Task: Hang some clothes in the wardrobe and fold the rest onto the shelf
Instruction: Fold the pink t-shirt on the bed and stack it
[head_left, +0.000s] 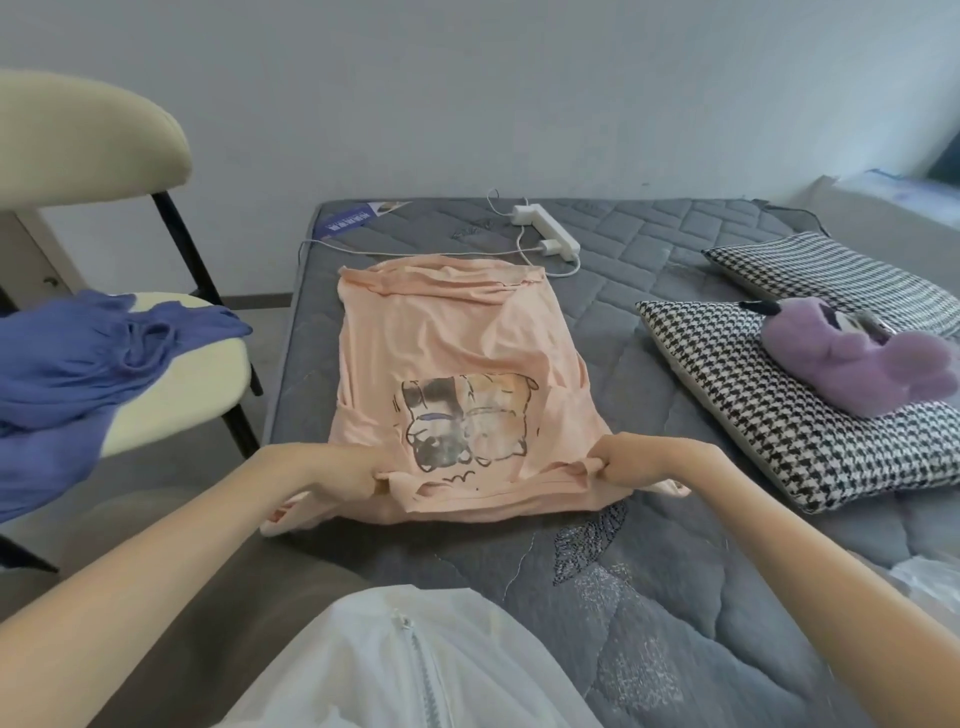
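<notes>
Peach, soft jersey: the T-shirt (457, 358) lies flat and rumpled on the grey quilted mattress (649, 571), cartoon print up. The left hand (345, 475) and right hand (631, 465) each pinch a bunched corner of its near edge. Crumpled blue cloth (78, 364) drapes over the cream chair (208, 374). A fluffy purple toy (852, 364) sits on houndstooth pillows (753, 415).

Open mattress (649, 597) nearest, pillows (753, 415) blocking right, chair (197, 384) close left, cable (415, 254) perhaps touching shirt (441, 338) beyond
</notes>
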